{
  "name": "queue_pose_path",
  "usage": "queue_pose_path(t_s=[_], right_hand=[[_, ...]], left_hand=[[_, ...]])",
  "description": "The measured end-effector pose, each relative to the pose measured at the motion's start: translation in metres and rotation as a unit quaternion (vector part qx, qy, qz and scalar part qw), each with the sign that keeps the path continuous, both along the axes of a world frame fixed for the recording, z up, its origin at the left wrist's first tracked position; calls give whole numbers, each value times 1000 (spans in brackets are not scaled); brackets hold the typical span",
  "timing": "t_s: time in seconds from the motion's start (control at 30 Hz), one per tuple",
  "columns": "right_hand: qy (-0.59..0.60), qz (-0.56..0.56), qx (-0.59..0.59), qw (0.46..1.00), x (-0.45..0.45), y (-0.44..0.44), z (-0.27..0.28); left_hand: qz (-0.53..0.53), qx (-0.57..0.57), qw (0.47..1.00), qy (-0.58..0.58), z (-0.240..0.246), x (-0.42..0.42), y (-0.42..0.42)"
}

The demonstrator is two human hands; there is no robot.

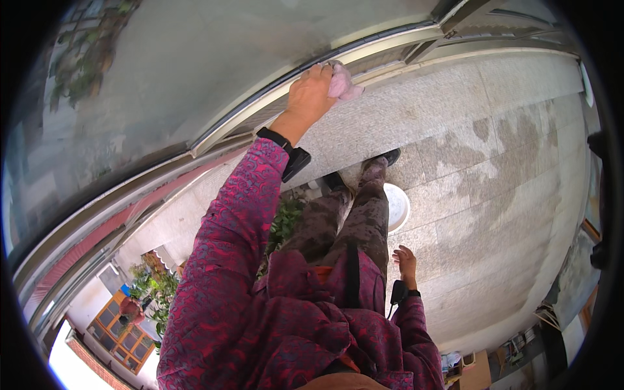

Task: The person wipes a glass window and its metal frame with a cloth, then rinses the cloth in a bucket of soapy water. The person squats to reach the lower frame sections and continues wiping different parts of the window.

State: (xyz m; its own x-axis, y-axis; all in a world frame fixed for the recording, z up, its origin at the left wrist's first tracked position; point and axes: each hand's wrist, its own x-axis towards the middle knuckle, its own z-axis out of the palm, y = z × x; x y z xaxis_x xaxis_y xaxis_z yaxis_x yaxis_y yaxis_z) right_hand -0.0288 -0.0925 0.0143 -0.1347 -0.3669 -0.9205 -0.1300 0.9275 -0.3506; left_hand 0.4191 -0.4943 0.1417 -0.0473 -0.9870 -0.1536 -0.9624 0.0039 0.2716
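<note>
My left hand (310, 95) is raised and grips a crumpled pink cloth (343, 84). Hand and cloth are at the light-coloured frame (273, 92) along the edge of a large glass pane (204, 63), which carries blurry reflections. Part of the cloth is hidden under my fingers. Low at my side hangs my right hand (405, 264), with nothing in it and its fingers loosely bent and apart. A round white basin (397, 208) stands on the floor by my leg, partly hidden behind it.
The stone-tiled floor (458, 248) has dark wet patches (521, 151). Green plants (286, 222) grow beside my legs. Another person (130, 310) is far off at lower left, near a wood-framed window (114, 336). Several household things lie around a wooden cabinet (475, 371) at lower right.
</note>
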Motion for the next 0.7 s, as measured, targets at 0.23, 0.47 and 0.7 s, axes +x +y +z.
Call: queue_pose_path(t_s=[0.23, 0.47, 0.7], right_hand=[[7, 12, -1, 1000, 4, -8, -1], [3, 37, 13, 999, 18, 3, -9], [0, 95, -26, 995, 30, 11, -14]], left_hand=[[-26, 12, 999, -35, 13, 114, 93], [69, 71, 977, -188, 14, 246, 222], [112, 28, 970, -213, 53, 229, 247]])
